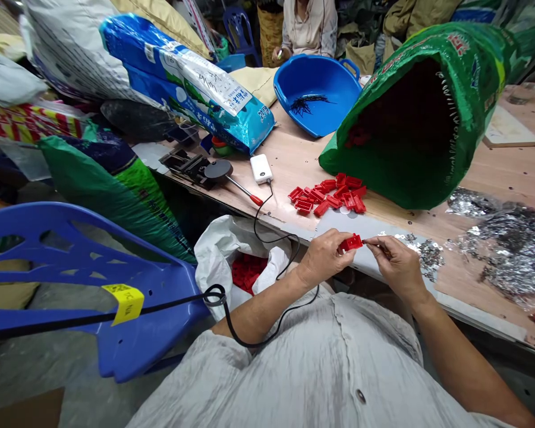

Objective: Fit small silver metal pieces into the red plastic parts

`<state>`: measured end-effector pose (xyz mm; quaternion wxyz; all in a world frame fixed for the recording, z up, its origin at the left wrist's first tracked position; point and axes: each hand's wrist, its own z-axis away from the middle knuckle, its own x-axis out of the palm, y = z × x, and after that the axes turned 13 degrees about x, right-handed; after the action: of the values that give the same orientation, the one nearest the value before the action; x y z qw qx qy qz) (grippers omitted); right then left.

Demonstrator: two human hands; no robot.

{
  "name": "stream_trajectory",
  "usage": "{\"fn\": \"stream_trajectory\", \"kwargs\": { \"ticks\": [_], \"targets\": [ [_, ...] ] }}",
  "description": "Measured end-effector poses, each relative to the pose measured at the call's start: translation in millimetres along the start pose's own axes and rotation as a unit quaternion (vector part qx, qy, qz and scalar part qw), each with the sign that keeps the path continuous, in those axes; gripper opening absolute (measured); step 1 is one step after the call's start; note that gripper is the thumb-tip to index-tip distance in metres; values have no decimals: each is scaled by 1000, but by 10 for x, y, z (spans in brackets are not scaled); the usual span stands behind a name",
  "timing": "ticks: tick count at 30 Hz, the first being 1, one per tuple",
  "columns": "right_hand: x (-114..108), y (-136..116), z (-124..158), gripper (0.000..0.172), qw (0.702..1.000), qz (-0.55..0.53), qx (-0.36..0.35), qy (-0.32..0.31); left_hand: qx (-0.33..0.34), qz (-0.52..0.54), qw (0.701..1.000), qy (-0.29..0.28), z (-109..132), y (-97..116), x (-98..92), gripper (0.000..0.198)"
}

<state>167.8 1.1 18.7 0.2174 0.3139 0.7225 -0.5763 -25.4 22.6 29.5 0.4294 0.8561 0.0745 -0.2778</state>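
Between thumb and fingers, my left hand (324,257) pinches a red plastic housing (352,242) just over the table's front edge. My right hand (396,261) is closed in a pinch at the housing's right end, on a small dark piece too small to name. A pile of similar red housings (327,193) lies on the table beyond my hands. Small shiny metal pieces (428,255) are scattered just right of my right hand. In my lap area to the left, a white sack (214,249) holds more red parts (248,272).
A green sack (396,190) lies open-mouthed at the right. Behind it stands a blue basin (314,65) with thin black pieces. A white power bank (261,169) trails a cable past my left arm. A blue chair (151,333) is at left; a person (310,30) sits opposite.
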Motion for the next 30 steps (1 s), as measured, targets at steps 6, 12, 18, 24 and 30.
{"fn": "stream_trajectory", "kwargs": {
  "ticks": [6, 12, 18, 24, 30],
  "targets": [
    [68, 63, 17, 11, 996, 11, -85, 18, 87, -87, 992, -16, 15, 94, 41, 22],
    [18, 59, 4, 16, 996, -51, -59, -34, 132, -134, 982, -9, 30, 124, 66, 22],
    [-147, 177, -39, 26, 977, -115, 95, -152, 133, -127, 983, 7, 50, 125, 68, 23],
    [-96, 216, -27, 24, 957, -183, 166, -150, 149, -118, 982, 7, 70, 131, 111, 23],
    [-50, 174, -37, 26, 941, -239, 171, -168, 158, -95, 983, -13, 109, 141, 136, 28]
  ]
}}
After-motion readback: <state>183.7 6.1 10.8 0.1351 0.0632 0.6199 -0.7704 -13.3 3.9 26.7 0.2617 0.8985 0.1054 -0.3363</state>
